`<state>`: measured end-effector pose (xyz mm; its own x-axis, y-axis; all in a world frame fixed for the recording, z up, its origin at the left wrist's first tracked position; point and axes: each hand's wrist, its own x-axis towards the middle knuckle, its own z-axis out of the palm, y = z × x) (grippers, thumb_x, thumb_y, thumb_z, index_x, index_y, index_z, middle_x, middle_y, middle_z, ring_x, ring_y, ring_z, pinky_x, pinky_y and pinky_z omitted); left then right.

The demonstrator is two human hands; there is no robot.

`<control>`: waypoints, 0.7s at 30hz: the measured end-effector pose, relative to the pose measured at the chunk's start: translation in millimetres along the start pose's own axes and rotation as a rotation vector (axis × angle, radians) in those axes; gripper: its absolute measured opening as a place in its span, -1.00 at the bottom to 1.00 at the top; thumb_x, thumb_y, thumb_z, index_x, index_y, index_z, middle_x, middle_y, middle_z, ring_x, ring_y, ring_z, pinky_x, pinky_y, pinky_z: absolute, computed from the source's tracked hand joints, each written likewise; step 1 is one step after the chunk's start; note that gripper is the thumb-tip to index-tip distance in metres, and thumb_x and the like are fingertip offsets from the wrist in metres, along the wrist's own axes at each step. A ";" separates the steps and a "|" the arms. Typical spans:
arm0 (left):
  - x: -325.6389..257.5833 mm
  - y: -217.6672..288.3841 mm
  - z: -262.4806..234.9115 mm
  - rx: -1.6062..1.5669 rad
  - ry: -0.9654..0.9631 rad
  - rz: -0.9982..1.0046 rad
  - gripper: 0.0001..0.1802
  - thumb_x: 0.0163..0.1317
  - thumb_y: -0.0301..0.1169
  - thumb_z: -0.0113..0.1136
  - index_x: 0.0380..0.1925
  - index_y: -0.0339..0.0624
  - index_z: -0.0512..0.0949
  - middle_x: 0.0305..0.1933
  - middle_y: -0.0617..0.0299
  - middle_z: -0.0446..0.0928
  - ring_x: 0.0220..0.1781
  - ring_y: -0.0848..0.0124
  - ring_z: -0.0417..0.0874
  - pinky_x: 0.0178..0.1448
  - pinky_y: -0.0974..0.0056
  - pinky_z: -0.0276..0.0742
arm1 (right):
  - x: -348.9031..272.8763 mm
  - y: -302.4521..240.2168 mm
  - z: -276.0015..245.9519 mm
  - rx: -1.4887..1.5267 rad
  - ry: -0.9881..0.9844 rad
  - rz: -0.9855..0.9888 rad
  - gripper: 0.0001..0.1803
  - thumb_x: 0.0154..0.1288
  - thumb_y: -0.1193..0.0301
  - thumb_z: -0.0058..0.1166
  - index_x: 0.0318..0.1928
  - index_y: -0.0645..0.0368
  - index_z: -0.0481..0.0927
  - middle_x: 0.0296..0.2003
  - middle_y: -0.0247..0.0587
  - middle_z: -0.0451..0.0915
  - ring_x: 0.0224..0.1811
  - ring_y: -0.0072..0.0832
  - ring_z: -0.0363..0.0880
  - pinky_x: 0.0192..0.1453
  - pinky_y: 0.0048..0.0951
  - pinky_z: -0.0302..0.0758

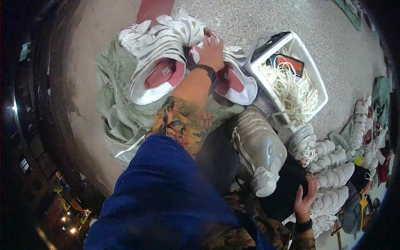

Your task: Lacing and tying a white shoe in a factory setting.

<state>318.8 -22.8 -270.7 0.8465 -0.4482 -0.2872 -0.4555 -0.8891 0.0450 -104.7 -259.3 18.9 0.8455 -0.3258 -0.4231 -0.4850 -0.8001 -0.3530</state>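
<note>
My left hand (210, 54), with a dark band at the wrist, reaches to the far middle between two rows of white shoe uppers. Its fingers are closed on a white shoe upper (195, 55), partly hidden by the hand. The left row of nested shoe uppers (154, 52) shows a pink lining at its near end; the right row (243, 88) lies just beside my wrist. Both rest on a crumpled greenish sack (114, 87). At lower right, my right hand (307, 196) lies with fingers apart on the dark cloth over my leg (283, 187).
A white bin (323, 98) holds tangled white laces (291, 89) and a dark, orange-faced object (289, 64). A tied grey-white bundle (262, 146) stands nearer me. Several bundles of white uppers (333, 175) lie at right. Speckled floor (233, 18) spreads behind; a red strip (155, 9) is at top.
</note>
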 end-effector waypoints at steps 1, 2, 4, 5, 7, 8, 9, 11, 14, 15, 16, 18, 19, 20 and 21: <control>5.4 0.2 0.3 -0.039 -0.030 -0.053 -0.22 -0.05 -0.30 0.26 0.27 0.10 0.25 0.41 -0.08 0.07 0.44 -0.01 0.06 0.25 -0.48 0.01 | 0.2 1.8 -0.1 0.007 0.020 -0.026 -0.59 0.21 0.40 -0.04 0.05 0.36 0.39 0.02 0.16 0.43 0.12 0.02 0.36 0.27 -0.12 0.22; 9.4 0.1 0.0 -0.055 -0.036 -0.108 -0.22 -0.06 -0.29 0.27 0.26 0.10 0.26 0.41 -0.08 0.06 0.43 -0.02 0.08 0.24 -0.49 0.01 | -0.5 3.2 -0.2 0.013 -0.002 0.010 -0.58 0.22 0.40 -0.04 0.06 0.35 0.38 0.02 0.15 0.43 0.12 0.01 0.36 0.27 -0.12 0.22; 15.7 -0.4 -1.8 -0.079 -0.099 -0.129 -0.23 -0.07 -0.24 0.27 0.25 0.11 0.27 0.42 -0.08 0.05 0.44 -0.02 0.07 0.24 -0.50 0.01 | -1.4 6.2 -0.3 0.016 -0.021 0.042 -0.58 0.23 0.39 -0.03 0.07 0.35 0.38 0.02 0.14 0.43 0.12 0.01 0.36 0.26 -0.12 0.22; 17.5 -1.0 -2.8 -0.031 -0.109 -0.110 -0.24 -0.07 -0.23 0.27 0.24 0.11 0.28 0.37 -0.08 0.13 0.40 -0.01 0.13 0.21 -0.48 0.05 | -2.3 6.9 0.2 -0.015 0.010 0.006 -0.58 0.22 0.39 -0.03 0.06 0.34 0.38 0.02 0.13 0.43 0.11 0.00 0.36 0.26 -0.13 0.23; 19.9 -4.7 -5.4 0.022 -0.113 -0.090 -0.24 -0.08 -0.21 0.28 0.22 0.11 0.29 0.32 -0.07 0.21 0.37 0.00 0.19 0.19 -0.47 0.09 | -3.7 7.2 0.3 -0.041 0.047 -0.030 -0.59 0.22 0.39 -0.03 0.05 0.34 0.38 0.01 0.13 0.44 0.10 0.00 0.37 0.25 -0.13 0.24; 20.0 -8.0 -6.8 -0.009 -0.168 -0.078 -0.24 -0.08 -0.21 0.28 0.22 0.12 0.29 0.24 -0.05 0.29 0.30 0.01 0.27 0.18 -0.41 0.15 | -3.9 6.9 0.1 -0.010 0.039 -0.008 -0.60 0.21 0.39 -0.03 0.04 0.34 0.39 0.01 0.13 0.44 0.09 0.00 0.38 0.24 -0.13 0.25; 18.8 -10.9 -7.9 -0.026 -0.192 -0.070 -0.24 -0.09 -0.21 0.28 0.22 0.13 0.30 0.16 -0.03 0.37 0.24 0.02 0.35 0.16 -0.35 0.20 | -4.0 6.2 -0.1 -0.007 0.035 0.009 -0.61 0.21 0.39 -0.03 0.02 0.34 0.39 0.01 0.13 0.44 0.09 0.00 0.38 0.23 -0.13 0.26; 9.9 -14.2 -9.0 -0.026 -0.213 -0.066 -0.24 -0.10 -0.22 0.28 0.21 0.11 0.31 0.09 -0.01 0.41 0.18 0.02 0.40 0.15 -0.28 0.25 | -2.2 5.3 -1.0 0.024 0.040 0.010 -0.61 0.20 0.39 -0.03 0.01 0.34 0.39 0.00 0.14 0.44 0.07 0.00 0.39 0.21 -0.13 0.28; -13.8 -11.8 -12.7 -0.079 -0.192 -0.114 -0.26 -0.12 -0.24 0.27 0.17 -0.01 0.32 0.03 -0.06 0.45 0.13 0.00 0.46 0.15 -0.14 0.34 | 3.3 5.1 -1.2 0.088 0.031 0.015 -0.62 0.19 0.40 -0.01 -0.01 0.35 0.40 -0.03 0.14 0.44 0.03 0.01 0.41 0.18 -0.14 0.30; -22.5 -12.2 -17.0 -0.158 -0.199 -0.151 -0.26 -0.13 -0.25 0.27 0.16 -0.05 0.32 0.04 -0.09 0.46 0.13 -0.02 0.47 0.14 -0.13 0.37 | 4.9 5.4 -0.9 0.141 -0.003 0.044 -0.63 0.19 0.41 0.00 -0.02 0.35 0.41 -0.05 0.14 0.45 0.01 0.01 0.42 0.17 -0.15 0.31; -30.4 -13.4 -23.0 -0.240 -0.200 -0.188 -0.26 -0.14 -0.25 0.27 0.15 -0.10 0.32 0.04 -0.13 0.47 0.13 -0.04 0.48 0.13 -0.12 0.39 | 6.2 5.6 -0.2 0.156 0.022 0.017 -0.63 0.19 0.41 0.00 -0.02 0.35 0.41 -0.05 0.14 0.45 0.01 0.01 0.42 0.17 -0.15 0.31; -42.9 -17.8 -40.2 -0.275 -0.198 -0.176 -0.24 -0.13 -0.26 0.26 0.17 -0.16 0.31 0.03 -0.20 0.48 0.08 -0.08 0.52 0.13 -0.04 0.44 | 7.5 4.8 4.0 0.093 0.117 -0.063 -0.66 0.17 0.43 0.02 -0.05 0.35 0.44 -0.07 0.13 0.45 -0.02 0.00 0.44 0.14 -0.18 0.34; -50.8 -21.8 -50.9 -0.327 -0.196 -0.183 -0.23 -0.14 -0.26 0.27 0.17 -0.18 0.31 -0.01 -0.23 0.49 0.05 -0.10 0.53 0.13 0.00 0.46 | 7.3 4.0 5.8 0.093 0.132 -0.067 -0.66 0.17 0.43 0.02 -0.05 0.35 0.44 -0.07 0.13 0.45 -0.02 0.00 0.44 0.14 -0.18 0.34; -58.2 -26.7 -62.9 -0.379 -0.194 -0.191 -0.22 -0.15 -0.26 0.28 0.17 -0.20 0.31 -0.04 -0.25 0.50 0.02 -0.12 0.54 0.13 0.04 0.47 | 6.9 3.0 7.1 0.084 0.130 -0.064 -0.67 0.16 0.45 0.04 -0.07 0.35 0.44 -0.08 0.12 0.46 -0.02 0.00 0.45 0.13 -0.18 0.35; -64.0 -30.2 -75.8 -0.438 -0.158 -0.224 -0.19 -0.18 -0.23 0.32 0.16 -0.22 0.32 -0.02 -0.25 0.51 0.03 -0.10 0.54 0.13 0.09 0.47 | 6.3 1.6 8.7 0.075 0.129 -0.063 -0.68 0.16 0.46 0.05 -0.08 0.35 0.45 -0.08 0.11 0.47 -0.02 -0.01 0.45 0.11 -0.19 0.37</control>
<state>299.3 25.7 -181.2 0.8429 -0.2530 -0.4749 -0.0809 -0.9321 0.3530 -102.1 -258.2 8.5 0.8940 -0.3418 -0.2895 -0.4414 -0.7827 -0.4388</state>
